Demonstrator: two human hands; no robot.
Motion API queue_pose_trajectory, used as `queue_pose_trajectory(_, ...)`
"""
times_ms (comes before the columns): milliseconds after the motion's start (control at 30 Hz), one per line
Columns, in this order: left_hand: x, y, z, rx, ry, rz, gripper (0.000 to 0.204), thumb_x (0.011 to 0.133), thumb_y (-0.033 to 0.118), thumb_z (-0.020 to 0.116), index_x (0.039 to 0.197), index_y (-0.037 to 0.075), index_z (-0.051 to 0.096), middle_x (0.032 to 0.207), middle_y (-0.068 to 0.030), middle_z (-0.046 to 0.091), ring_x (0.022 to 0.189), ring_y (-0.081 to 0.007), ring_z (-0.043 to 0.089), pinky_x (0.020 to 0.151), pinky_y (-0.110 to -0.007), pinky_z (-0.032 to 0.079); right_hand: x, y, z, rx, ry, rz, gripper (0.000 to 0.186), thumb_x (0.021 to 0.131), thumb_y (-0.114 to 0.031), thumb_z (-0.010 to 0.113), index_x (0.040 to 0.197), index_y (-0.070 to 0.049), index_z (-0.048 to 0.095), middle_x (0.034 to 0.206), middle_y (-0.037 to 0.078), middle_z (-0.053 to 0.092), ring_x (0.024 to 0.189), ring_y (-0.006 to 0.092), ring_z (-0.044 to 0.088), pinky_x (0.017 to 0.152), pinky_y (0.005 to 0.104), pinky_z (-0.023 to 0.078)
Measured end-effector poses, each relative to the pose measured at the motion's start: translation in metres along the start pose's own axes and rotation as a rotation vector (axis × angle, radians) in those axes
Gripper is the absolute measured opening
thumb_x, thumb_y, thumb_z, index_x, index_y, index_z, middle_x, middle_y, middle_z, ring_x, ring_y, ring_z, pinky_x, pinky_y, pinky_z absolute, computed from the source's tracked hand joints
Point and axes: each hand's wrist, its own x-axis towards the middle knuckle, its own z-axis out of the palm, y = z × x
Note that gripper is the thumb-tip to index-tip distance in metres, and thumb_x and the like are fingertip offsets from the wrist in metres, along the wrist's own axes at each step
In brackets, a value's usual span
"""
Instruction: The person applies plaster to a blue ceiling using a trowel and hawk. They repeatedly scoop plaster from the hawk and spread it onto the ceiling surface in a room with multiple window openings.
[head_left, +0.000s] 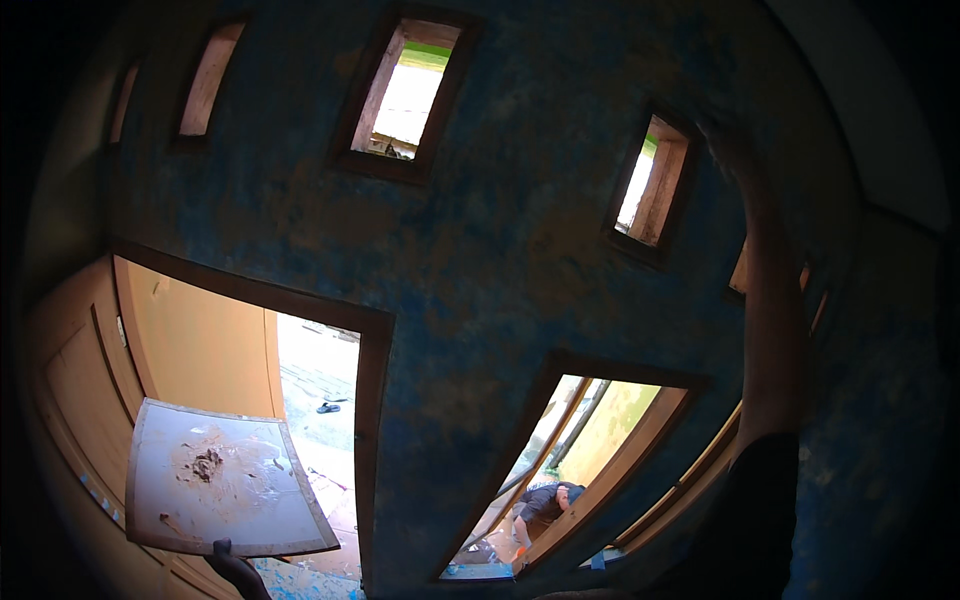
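A white square board (255, 500) with a thin darker rim is at the lower left, tilted, with a brown smear and a clump of paste on its face. My left hand (228, 562) grips its near edge; only a dark thumb and part of the hand show. My right arm stretches far up on the right. At its end my right hand (735, 150) is against or close to the blotchy blue-brown wall (480, 260), just right of a small framed window opening (655, 185). Shadow and blur hide its fingers and anything in them.
Behind the board is a doorway with a dark frame (375, 430) and a wooden door (85, 350). Through a slanted lower window frame (650, 425) a person (545, 500) bends over outside. More small openings (405, 95) line the upper wall.
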Motion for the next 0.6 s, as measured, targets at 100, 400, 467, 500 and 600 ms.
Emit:
queue_pose_trajectory(100, 0.006, -0.007, 0.0, -0.035, -0.006, -0.022, 0.055, 0.062, 0.014, 0.041, 0.113, -0.004, 0.028, 0.107, -0.0192, 0.039, 0.097, -0.029, 0.04, 0.083, -0.039, 0.034, 0.008, -0.022, 0.027, 0.112, 0.074, 0.038, 0.041, 0.071, -0.018, 0.055, 0.107, -0.001, 0.043, 0.105, 0.021, 0.046, 0.098, 0.029, 0.045, 0.082, 0.0346, 0.036)
queue_pose_trajectory(400, -0.009, 0.01, 0.02, 0.018, -0.036, -0.04, 0.056, 0.061, 0.012, 0.042, 0.113, -0.004, 0.029, 0.107, -0.0181, 0.039, 0.098, -0.0285, 0.04, 0.085, -0.037, 0.033, 0.024, -0.013, 0.05, 0.215, 0.033, 0.084, 0.038, 0.073, -0.02, 0.053, 0.105, 0.0, 0.045, 0.104, 0.022, 0.046, 0.098, 0.0294, 0.044, 0.082, 0.0346, 0.035)
queue_pose_trajectory(467, -0.002, 0.005, 0.011, 0.023, -0.008, 0.005, 0.055, 0.061, 0.011, 0.041, 0.112, -0.004, 0.029, 0.108, -0.0178, 0.038, 0.098, -0.0281, 0.039, 0.085, -0.037, 0.032, 0.012, -0.014, 0.05, 0.244, -0.014, 0.089, 0.038, 0.073, -0.021, 0.053, 0.104, 0.0, 0.046, 0.104, 0.022, 0.046, 0.098, 0.0295, 0.044, 0.082, 0.0345, 0.035)
queue_pose_trajectory(500, 0.0, 0.004, 0.007, 0.008, -0.013, -0.001, 0.055, 0.061, 0.011, 0.041, 0.113, -0.004, 0.029, 0.108, -0.0178, 0.038, 0.098, -0.028, 0.039, 0.085, -0.037, 0.032, 0.008, -0.013, 0.045, 0.231, -0.041, 0.095, 0.038, 0.073, -0.021, 0.053, 0.104, 0.0, 0.046, 0.104, 0.022, 0.046, 0.098, 0.0295, 0.044, 0.082, 0.0345, 0.035)
queue_pose_trajectory(600, 0.005, 0.003, -0.003, -0.029, -0.039, -0.006, 0.055, 0.062, 0.011, 0.041, 0.113, -0.004, 0.029, 0.108, -0.0178, 0.038, 0.098, -0.0276, 0.039, 0.085, -0.037, 0.032, -0.012, -0.023, 0.016, 0.128, -0.099, 0.137, 0.035, 0.075, -0.023, 0.051, 0.101, 0.0, 0.048, 0.102, 0.022, 0.047, 0.097, 0.0304, 0.045, 0.082, 0.0342, 0.035)
